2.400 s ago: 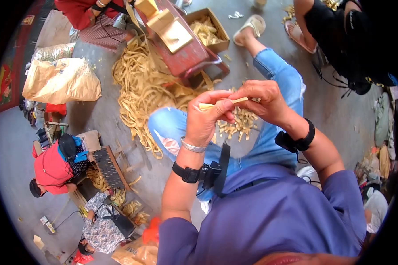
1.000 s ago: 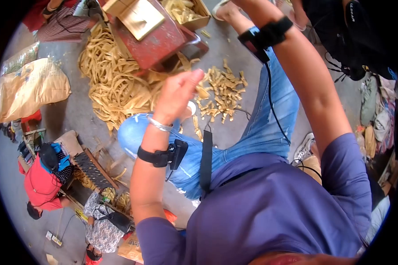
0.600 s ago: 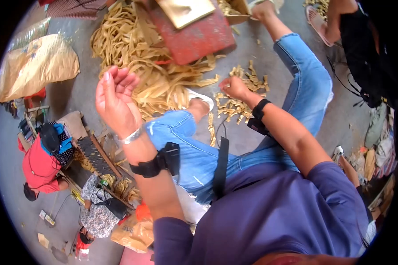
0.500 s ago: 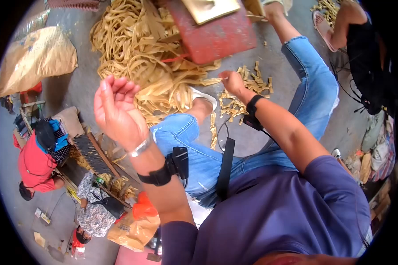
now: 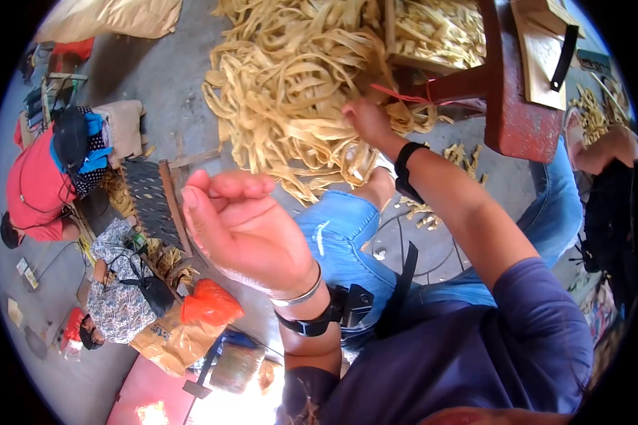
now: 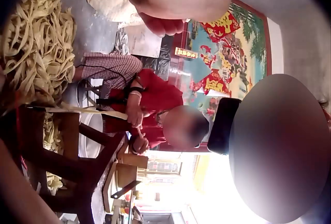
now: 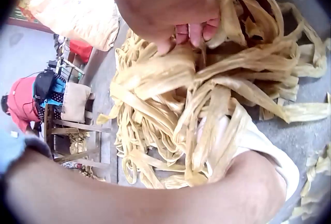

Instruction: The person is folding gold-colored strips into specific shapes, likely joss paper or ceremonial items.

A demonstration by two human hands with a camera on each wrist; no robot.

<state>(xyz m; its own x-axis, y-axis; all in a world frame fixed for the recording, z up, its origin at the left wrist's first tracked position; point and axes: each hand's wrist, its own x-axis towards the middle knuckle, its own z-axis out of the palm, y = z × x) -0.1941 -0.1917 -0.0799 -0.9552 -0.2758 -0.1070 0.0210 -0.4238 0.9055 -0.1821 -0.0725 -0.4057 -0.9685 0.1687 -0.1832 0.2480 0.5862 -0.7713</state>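
Note:
In the head view my left hand (image 5: 252, 230) is raised palm up on the left, fingers loosely bent and holding nothing. Its curled fingertips show at the top of the left wrist view. My right hand (image 5: 370, 124) reaches down to a large heap of long, flat tan strips (image 5: 283, 92) on the floor. Seen from the right wrist, its bent fingers (image 7: 195, 33) and thumb close on a tan strip (image 7: 155, 76) at the top of the heap. Other strips drape over a white shoe below.
A red bench (image 5: 524, 131) carries a wooden board (image 5: 539, 64) and a black-bladed knife (image 5: 564, 57). Behind the heap stands a box of short tan pieces (image 5: 439, 32). A person in red (image 6: 160, 97) sits across; two more people work at left.
Both hands were together on a small tan piece, then parted. My right hand went down over the scattered pieces and left into the heap. The left hand came away bare; the view swung right.

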